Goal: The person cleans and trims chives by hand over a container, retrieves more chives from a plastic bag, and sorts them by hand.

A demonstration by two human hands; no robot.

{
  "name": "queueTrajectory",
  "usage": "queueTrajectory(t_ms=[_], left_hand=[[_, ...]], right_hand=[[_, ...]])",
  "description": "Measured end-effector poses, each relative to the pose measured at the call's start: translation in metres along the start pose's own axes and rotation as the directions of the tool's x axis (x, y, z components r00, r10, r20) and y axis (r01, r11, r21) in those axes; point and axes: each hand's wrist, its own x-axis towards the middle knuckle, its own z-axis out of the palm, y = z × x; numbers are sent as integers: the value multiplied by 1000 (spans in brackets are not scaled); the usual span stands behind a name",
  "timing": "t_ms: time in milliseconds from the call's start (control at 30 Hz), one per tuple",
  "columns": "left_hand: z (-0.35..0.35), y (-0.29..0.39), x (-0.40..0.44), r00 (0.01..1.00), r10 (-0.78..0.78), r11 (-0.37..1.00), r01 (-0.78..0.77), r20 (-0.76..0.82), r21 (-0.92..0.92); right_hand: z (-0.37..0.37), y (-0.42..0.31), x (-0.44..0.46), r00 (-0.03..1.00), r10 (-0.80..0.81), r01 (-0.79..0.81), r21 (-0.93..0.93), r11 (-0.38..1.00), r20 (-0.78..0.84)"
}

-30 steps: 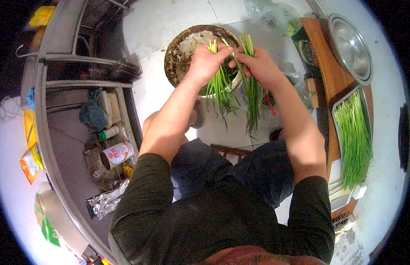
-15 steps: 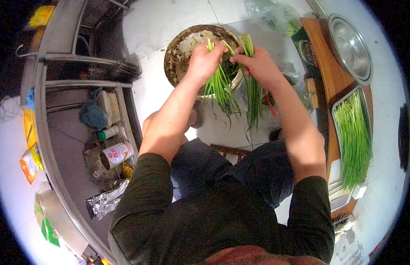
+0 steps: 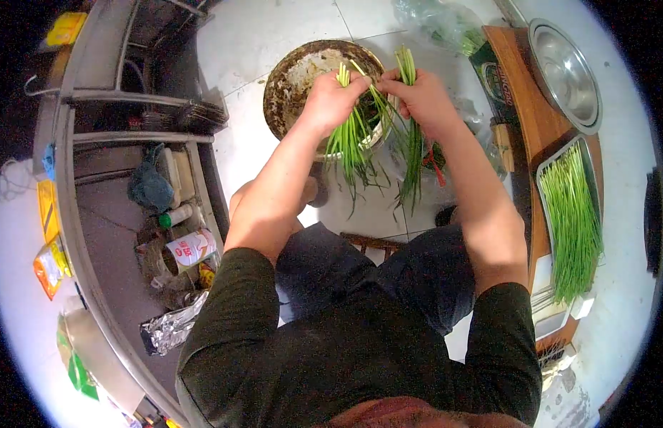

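Pale stem ends up, a small bunch of garlic chives (image 3: 354,139) hangs from my left hand (image 3: 330,101), whose fingers are closed around it. My right hand (image 3: 423,105) is closed on another bunch of chives (image 3: 413,160), its green leaves drooping toward the floor. Thumbs and fingertips of both hands come close together at a single pale stalk between the bunches; which hand grips it is hard to tell. Below and beyond the hands stands a round basin (image 3: 278,100) with a stained inside, partly covered by the chives and my hands.
At the right, a metal tray (image 3: 585,151) of trimmed-looking chives (image 3: 570,221) rests on a wooden bench (image 3: 513,53) beside a steel bowl (image 3: 568,77). Plastic bags (image 3: 438,21) with greens lie at the back. A metal shelf (image 3: 142,135) with jars and packets stands at the left.
The stalk between my hands now stands more upright, beside the left bunch. My right hand has shifted slightly to the right, and both bunches remain held.
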Motion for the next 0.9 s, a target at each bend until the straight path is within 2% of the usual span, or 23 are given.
queueTrajectory(t_ms=[67,333,467,533,633,667,733,767,800,900], left_hand=[[1,6,-3,1000,-9,1000,9,14,19],[-2,-1,1,997,36,979,-48,65,198],[-2,-2,0,998,-14,997,9,67,81],[-2,4,-2,995,-84,995,82,46,48],[-9,-4,6,999,-44,987,40,-21,-156],[-15,-5,8,996,-27,972,8,-81,-235],[-24,1,13,964,-139,942,57,-228,-331],[-28,-5,21,939,-117,930,-11,-324,-367],[-34,-3,21,925,-94,959,-14,-368,-282],[-37,-4,22,912,-112,948,-20,-394,-317]], right_hand=[[-1,7,4,998,-26,25,6,1000,52],[-1,20,10,995,-97,95,-206,974,-1],[-1,15,8,975,-222,188,-463,866,-18],[-2,13,8,973,-229,198,-447,872,-16],[-4,3,1,987,-159,137,-415,900,-19],[-5,0,-1,992,-122,103,-404,909,-21],[-8,7,3,985,-172,148,-393,908,-27],[-9,9,5,980,-198,172,-386,906,-29],[-10,9,5,980,-194,165,-372,913,-42],[-11,8,5,983,-173,146,-321,936,-58]])
